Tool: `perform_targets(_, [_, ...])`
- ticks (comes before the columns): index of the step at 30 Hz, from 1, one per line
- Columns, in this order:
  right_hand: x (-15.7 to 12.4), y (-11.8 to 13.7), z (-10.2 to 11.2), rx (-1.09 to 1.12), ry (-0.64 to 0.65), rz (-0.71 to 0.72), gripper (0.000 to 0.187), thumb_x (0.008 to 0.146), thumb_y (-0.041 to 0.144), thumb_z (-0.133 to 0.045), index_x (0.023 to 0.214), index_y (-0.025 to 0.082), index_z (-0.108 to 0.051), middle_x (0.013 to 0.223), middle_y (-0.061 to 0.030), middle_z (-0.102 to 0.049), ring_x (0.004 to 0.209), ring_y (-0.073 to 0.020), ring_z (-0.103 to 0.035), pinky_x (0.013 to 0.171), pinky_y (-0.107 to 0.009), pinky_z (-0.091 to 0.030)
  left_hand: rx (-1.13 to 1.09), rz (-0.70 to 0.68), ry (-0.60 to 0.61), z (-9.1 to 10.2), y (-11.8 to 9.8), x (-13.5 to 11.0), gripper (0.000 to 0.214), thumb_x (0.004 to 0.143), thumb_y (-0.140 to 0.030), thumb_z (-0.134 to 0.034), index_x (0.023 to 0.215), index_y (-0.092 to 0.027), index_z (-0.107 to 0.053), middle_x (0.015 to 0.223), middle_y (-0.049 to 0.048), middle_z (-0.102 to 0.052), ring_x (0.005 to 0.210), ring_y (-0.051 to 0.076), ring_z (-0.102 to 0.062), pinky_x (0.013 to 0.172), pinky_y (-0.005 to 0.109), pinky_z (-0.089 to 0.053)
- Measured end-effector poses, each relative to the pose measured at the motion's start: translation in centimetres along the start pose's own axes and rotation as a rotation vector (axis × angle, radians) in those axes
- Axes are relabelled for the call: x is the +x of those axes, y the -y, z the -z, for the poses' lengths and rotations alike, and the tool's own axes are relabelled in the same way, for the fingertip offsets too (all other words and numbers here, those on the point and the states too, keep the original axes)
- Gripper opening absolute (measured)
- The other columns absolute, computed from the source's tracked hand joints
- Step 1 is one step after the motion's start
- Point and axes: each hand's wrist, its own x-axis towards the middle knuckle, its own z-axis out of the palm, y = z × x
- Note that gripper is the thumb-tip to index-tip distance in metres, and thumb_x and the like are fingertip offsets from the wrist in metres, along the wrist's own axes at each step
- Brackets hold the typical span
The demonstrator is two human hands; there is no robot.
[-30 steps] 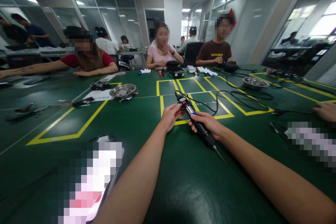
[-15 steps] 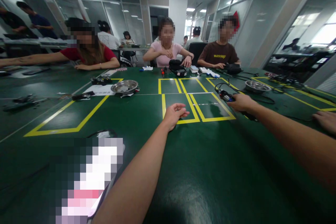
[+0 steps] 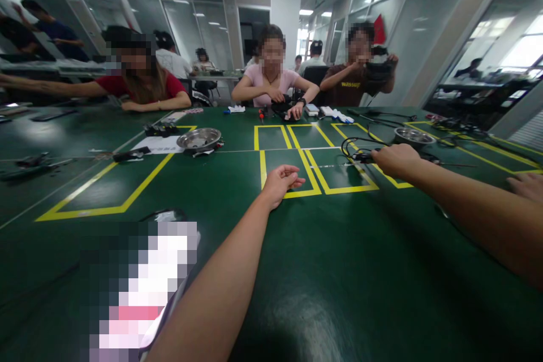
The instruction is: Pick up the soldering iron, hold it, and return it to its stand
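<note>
Two hands of ours reach over the green bench [image 3: 360, 271] in the head view. Our left hand [image 3: 279, 185] is beside the yellow tape [image 3: 352, 189], thumb and fingers slightly apart. Our right hand [image 3: 396, 159] covers the middle of a dark electric screwdriver [image 3: 363, 156], its thin bit pointing right; those fingers are hidden, so we cannot tell whether they are clamped. Near it stands a metal bowl [image 3: 413, 143].

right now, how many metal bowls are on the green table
2: one metal bowl left of centre by the white sheet, another beyond the right hand; no others show.
</note>
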Motion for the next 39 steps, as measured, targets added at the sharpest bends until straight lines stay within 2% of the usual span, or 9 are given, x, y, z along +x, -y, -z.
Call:
perform_targets(6, [-0.3, -0.4, -0.1, 0.056, 0.002, -0.027, 0.025, 0.087, 0.013, -0.057, 0.11, 0.009, -0.065, 0.104, -0.0283, -0.065, 0.1, -0.0341, -0.063, 0.082, -0.043, -0.041, -0.066, -0.017, -0.001, 0.3, 0.5, 0.4, 0.016, 0.085, -0.015, -0.067, 0.098, -0.011, -0.059, 0.085, 0.0094, -0.069, 0.081, 0.019, -0.072, 0.08, 0.034, -0.056])
perform_targets(11, [-0.2, 0.2, -0.5, 0.249, 0.019, -0.055, 0.031, 0.087, 0.036, -0.062, 0.107, 0.012, -0.065, 0.096, -0.0199, -0.068, 0.083, -0.027, -0.067, 0.07, -0.035, -0.048, -0.105, 0.003, -0.031, 0.4, 0.8, 0.5, 0.021, 0.08, -0.022, -0.074, 0.087, -0.011, -0.057, 0.082, 0.0098, -0.07, 0.081, 0.02, -0.072, 0.081, 0.035, -0.056])
perform_targets(14, [-0.9, 2.6, -1.0, 0.826, 0.076, -0.076, 0.029, 0.086, 0.038, -0.065, 0.102, 0.013, -0.063, 0.082, -0.0122, -0.069, 0.063, -0.0186, -0.066, 0.059, -0.029, -0.052, -0.107, 0.021, -0.014, 0.2, 0.6, 0.5, 0.018, 0.079, -0.019, -0.074, 0.084, -0.01, -0.059, 0.081, 0.01, -0.07, 0.08, 0.019, -0.071, 0.084, 0.035, -0.055])
perform_targets(17, [-2.2, 6.7, -1.2, 1.468, 0.149, -0.017, 0.026, 0.081, 0.032, -0.071, 0.098, 0.015, -0.061, 0.077, -0.0095, -0.068, 0.056, -0.0166, -0.064, 0.053, -0.03, -0.055, -0.115, 0.028, -0.045, -0.1, 0.2, 0.3, 0.015, 0.083, -0.021, -0.071, 0.083, -0.009, -0.061, 0.082, 0.0106, -0.069, 0.079, 0.019, -0.071, 0.085, 0.035, -0.054])
perform_targets(21, [-3.8, 12.9, -1.1, 1.849, 0.229, 0.195, 0.026, 0.081, 0.031, -0.073, 0.098, 0.016, -0.059, 0.074, -0.0071, -0.067, 0.055, -0.0157, -0.064, 0.051, -0.028, -0.057, -0.212, 0.014, -0.122, -0.3, -0.5, 0.2, 0.026, 0.088, -0.034, -0.064, 0.087, -0.009, -0.06, 0.085, 0.0119, -0.068, 0.08, 0.02, -0.071, 0.085, 0.038, -0.054])
perform_targets(24, [-4.6, 16.4, -1.4, 1.95, 0.232, 0.258, 0.031, 0.082, 0.033, -0.072, 0.103, 0.016, -0.057, 0.073, -0.007, -0.068, 0.056, -0.0167, -0.066, 0.051, -0.028, -0.058, -0.29, 0.002, -0.15, -0.2, -0.6, 0.2, 0.029, 0.087, -0.039, -0.065, 0.089, -0.01, -0.059, 0.084, 0.0115, -0.069, 0.078, 0.02, -0.071, 0.087, 0.041, -0.054])
perform_targets(27, [-5.0, 17.8, -2.4, 2.007, 0.193, 0.265, 0.035, 0.081, 0.034, -0.073, 0.106, 0.016, -0.055, 0.072, -0.0061, -0.069, 0.055, -0.0173, -0.066, 0.05, -0.028, -0.057, -0.294, -0.004, -0.213, -0.2, -0.4, 0.5, 0.021, 0.084, -0.028, -0.069, 0.086, -0.01, -0.058, 0.082, 0.01, -0.069, 0.076, 0.017, -0.069, 0.088, 0.04, -0.053])
perform_targets(30, [-5.2, 17.7, -3.2, 2.031, 0.179, 0.279, 0.034, 0.08, 0.035, -0.073, 0.103, 0.016, -0.056, 0.072, -0.006, -0.069, 0.053, -0.0167, -0.066, 0.048, -0.027, -0.056, -0.266, 0.0, -0.234, -0.3, -0.2, 0.6, 0.017, 0.082, -0.021, -0.07, 0.083, -0.01, -0.058, 0.081, 0.0108, -0.07, 0.075, 0.017, -0.069, 0.088, 0.041, -0.053])
perform_targets(39, [-6.0, 17.2, -3.2, 2.067, 0.137, 0.325, 0.036, 0.079, 0.04, -0.073, 0.099, 0.015, -0.057, 0.071, -0.0051, -0.068, 0.049, -0.0147, -0.063, 0.045, -0.025, -0.052, -0.27, 0.001, -0.203, -0.8, -0.7, -0.1, 0.017, 0.082, -0.02, -0.069, 0.08, -0.011, -0.055, 0.084, 0.0122, -0.071, 0.077, 0.018, -0.071, 0.087, 0.042, -0.055])
